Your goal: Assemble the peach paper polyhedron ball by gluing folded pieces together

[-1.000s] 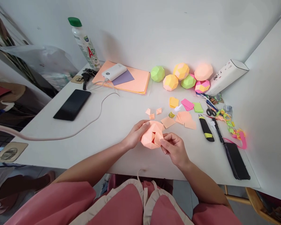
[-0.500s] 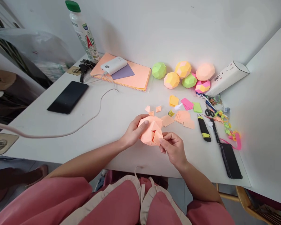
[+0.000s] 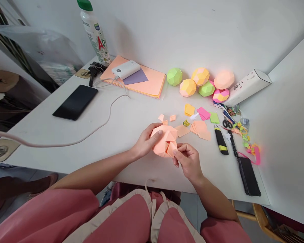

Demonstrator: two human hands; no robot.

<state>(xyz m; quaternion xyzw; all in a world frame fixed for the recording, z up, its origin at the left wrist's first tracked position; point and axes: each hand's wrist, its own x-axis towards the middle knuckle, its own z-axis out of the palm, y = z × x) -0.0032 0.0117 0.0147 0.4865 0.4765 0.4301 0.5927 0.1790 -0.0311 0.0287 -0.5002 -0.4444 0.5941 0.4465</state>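
Observation:
Above the front of the table, a peach faceted paper ball [image 3: 158,147] with a gap in its surface is held between both hands. My left hand [image 3: 148,140] is closed around its left side, thumb lying on top. At the lower right, my right hand [image 3: 188,160] pinches a loose peach paper flap [image 3: 171,148] beside the gap. Just beyond the ball lie a few small folded peach paper pieces [image 3: 172,118]. To the right of them are flat peach paper slips [image 3: 200,129] and stacks of yellow [image 3: 189,109], pink [image 3: 204,113] and green slips [image 3: 214,117].
Several finished paper balls [image 3: 174,76] stand along the wall. At right lie a utility knife [image 3: 221,141], black scissors [image 3: 227,124] and a black case [image 3: 249,175]. A phone [image 3: 75,102], a cable [image 3: 108,116], a power bank [image 3: 126,69] on paper sheets and a bottle [image 3: 97,37] occupy the left.
The camera view has shifted slightly. Both hands keep their hold on the paper ball, and the flap by the gap looks almost the same.

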